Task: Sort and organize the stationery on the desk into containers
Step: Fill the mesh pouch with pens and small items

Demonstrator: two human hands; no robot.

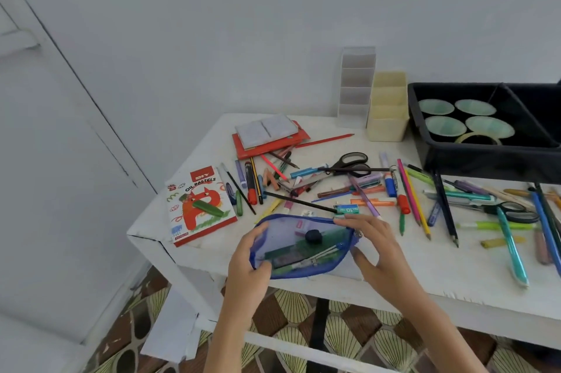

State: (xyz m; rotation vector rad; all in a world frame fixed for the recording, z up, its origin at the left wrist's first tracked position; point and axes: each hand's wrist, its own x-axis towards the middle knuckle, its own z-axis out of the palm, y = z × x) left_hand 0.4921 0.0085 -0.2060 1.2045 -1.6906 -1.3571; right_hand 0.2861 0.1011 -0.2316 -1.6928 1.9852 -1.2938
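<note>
White desk (394,275) against a pale wall, patterned floor below; from my seat I look down on its front edge. The blue mesh pouch (285,230) lies there, partly over the edge, held at both ends.

The left hand (246,263) grips the pouch's left end: thumb on top of the mesh, fingers curled underneath. The right hand (376,245) is spread wider. Its fingers curl over the upper rim near the zip end, and its thumb sits just beside the right corner; I cannot tell whether the thumb touches.

Through the mesh I make out a dark round piece (312,235), a green flat strip and some thin metal tools.

Just behind the right fingertips lies a small green staple box (346,209). Loose pens and pencils are scattered across the desk beyond, with black-handled scissors (349,164) among them. An oil pastels box (197,205) lies to the left of the pouch. At the back stand a cream organiser (387,117) and a black tray (455,157).
</note>
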